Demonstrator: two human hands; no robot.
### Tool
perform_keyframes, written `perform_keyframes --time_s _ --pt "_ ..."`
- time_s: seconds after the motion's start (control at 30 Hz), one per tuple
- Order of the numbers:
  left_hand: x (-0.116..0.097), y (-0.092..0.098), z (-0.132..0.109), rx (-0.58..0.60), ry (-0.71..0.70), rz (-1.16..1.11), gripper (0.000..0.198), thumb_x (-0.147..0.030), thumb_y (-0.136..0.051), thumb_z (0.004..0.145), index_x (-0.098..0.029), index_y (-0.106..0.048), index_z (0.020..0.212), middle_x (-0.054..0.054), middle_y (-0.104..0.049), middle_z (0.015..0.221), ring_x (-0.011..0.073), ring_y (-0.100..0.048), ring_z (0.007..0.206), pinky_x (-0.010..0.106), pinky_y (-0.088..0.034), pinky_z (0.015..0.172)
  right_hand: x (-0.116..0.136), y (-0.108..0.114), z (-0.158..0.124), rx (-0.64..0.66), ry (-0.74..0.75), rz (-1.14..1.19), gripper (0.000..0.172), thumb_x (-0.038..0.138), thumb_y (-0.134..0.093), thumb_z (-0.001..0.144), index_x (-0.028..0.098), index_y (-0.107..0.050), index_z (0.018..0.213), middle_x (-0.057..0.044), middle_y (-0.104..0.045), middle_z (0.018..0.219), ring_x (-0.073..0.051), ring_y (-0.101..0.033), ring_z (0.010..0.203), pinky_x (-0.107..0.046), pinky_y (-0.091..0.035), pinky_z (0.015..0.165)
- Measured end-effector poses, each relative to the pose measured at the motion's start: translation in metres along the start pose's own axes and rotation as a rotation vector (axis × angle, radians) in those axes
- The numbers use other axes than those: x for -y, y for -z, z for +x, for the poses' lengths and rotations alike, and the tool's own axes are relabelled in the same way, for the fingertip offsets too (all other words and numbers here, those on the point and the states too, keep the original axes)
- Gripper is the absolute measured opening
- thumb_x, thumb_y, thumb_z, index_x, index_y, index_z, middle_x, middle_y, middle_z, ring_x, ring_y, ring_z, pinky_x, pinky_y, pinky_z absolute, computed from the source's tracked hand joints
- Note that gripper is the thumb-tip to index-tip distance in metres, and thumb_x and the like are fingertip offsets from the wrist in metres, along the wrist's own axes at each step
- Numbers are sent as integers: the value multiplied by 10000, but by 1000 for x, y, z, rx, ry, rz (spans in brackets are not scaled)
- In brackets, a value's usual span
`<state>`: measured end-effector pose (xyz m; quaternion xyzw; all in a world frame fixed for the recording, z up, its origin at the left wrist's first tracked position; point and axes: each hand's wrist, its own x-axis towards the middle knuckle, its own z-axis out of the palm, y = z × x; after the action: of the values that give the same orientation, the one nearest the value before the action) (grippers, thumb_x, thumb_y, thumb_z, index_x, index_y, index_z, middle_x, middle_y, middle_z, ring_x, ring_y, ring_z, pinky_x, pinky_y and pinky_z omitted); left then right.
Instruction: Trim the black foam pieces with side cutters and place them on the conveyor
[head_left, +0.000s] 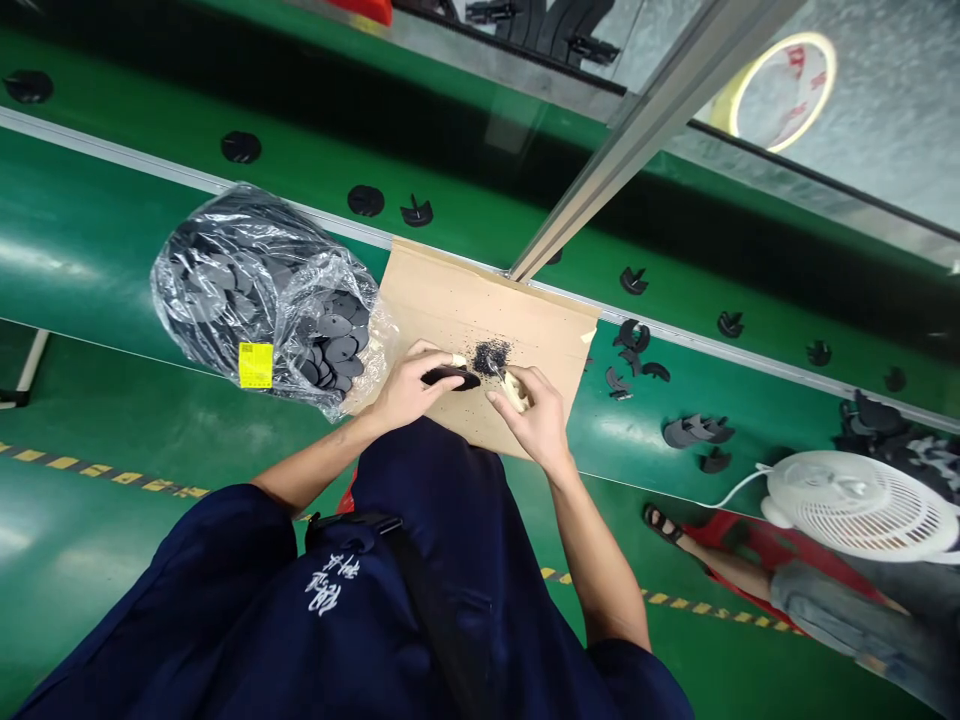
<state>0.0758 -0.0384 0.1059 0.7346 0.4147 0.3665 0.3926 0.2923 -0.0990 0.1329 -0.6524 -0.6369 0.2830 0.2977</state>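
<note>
My left hand (415, 384) is closed on a thin black plastic disc (459, 379), tilted nearly edge-on. A pale cover sits on one of its fingertips. Close by on the right, my right hand (538, 410) grips a small cream-coloured tool (516, 390); a thin shiny tip seems to point toward the disc, too small to make out its kind. Both hands are over a brown cardboard sheet (427, 290), where a pile of black shavings (491, 356) lies just beyond the fingers.
A clear plastic bag (255, 240) of black discs lies left of the cardboard. Curved black parts (694, 430) sit on the right, near a white fan (855, 505). A metal post (600, 170) rises behind the sheet. Black parts dot the green conveyor belt (480, 225). Another person's leg (731, 565) shows lower right.
</note>
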Motion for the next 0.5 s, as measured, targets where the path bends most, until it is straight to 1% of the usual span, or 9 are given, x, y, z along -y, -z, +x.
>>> perform_keyframes --time_s 0.1,0.17,0.23,0.3,0.33,0.37,0.4,0.43,0.5 --pt "-4 -2 -3 -14 147 -242 427 -565 -652 936 -153 -707 1035 82 -758 973 188 -724 901 297 -588 822 6 -12 -1 -1 -79 263 464 620 -687 879 221 -672 1115 -54 -716 1015 -204 -657 846 -338 -536 730" --pt "-7 -1 -4 -4 157 -334 429 -567 -673 921 -152 -676 1031 79 -762 983 186 -734 910 290 -592 827 12 -14 -1 -15 -62 328 392 562 -679 905 225 -666 1104 -41 -721 978 -189 -651 803 -332 -532 710" --pt "-12 2 -5 25 103 -323 372 -510 -697 921 -158 -657 1034 76 -760 992 181 -740 920 283 -597 837 18 -10 -3 -36 26 265 267 449 -646 952 224 -672 1092 -41 -720 936 -180 -630 760 -334 -519 699" --pt "-16 8 -7 90 7 -203 244 -382 -695 942 -168 -665 1054 74 -756 1010 178 -739 941 283 -599 856 25 -1 -6 -38 187 109 159 322 -606 982 217 -684 1072 -59 -727 925 -190 -621 774 -347 -499 711" --pt "-18 12 -7 132 -52 -118 185 -306 -675 952 -172 -675 1080 76 -754 1028 180 -736 959 288 -599 870 29 3 -7 -25 276 26 142 270 -590 987 213 -689 1071 -70 -734 929 -197 -620 791 -353 -487 716" --pt "-20 15 -8 178 -116 -33 170 -238 -647 958 -176 -682 1112 81 -750 1050 184 -733 979 295 -599 881 32 7 -10 -10 359 -42 144 232 -580 987 209 -692 1075 -79 -739 931 -204 -620 803 -357 -476 715" --pt "-21 17 -8 223 -180 38 195 -188 -619 959 -176 -685 1142 88 -747 1070 191 -731 994 302 -602 886 35 10 -12 4 426 -82 153 210 -577 986 207 -693 1085 -84 -744 935 -208 -619 810 -361 -469 714" --pt "-22 19 -9 261 -236 88 225 -157 -597 960 -173 -686 1166 95 -745 1084 196 -730 998 307 -605 884 38 12 -13 22 471 -83 161 201 -582 982 206 -691 1101 -85 -745 942 -209 -620 812 -362 -470 715" --pt "-24 19 -10 302 -297 126 246 -138 -573 966 -167 -687 1182 101 -744 1084 196 -735 983 306 -613 872 41 16 -15 49 487 19 171 212 -614 969 212 -679 1126 -78 -742 957 -205 -630 815 -359 -492 727"
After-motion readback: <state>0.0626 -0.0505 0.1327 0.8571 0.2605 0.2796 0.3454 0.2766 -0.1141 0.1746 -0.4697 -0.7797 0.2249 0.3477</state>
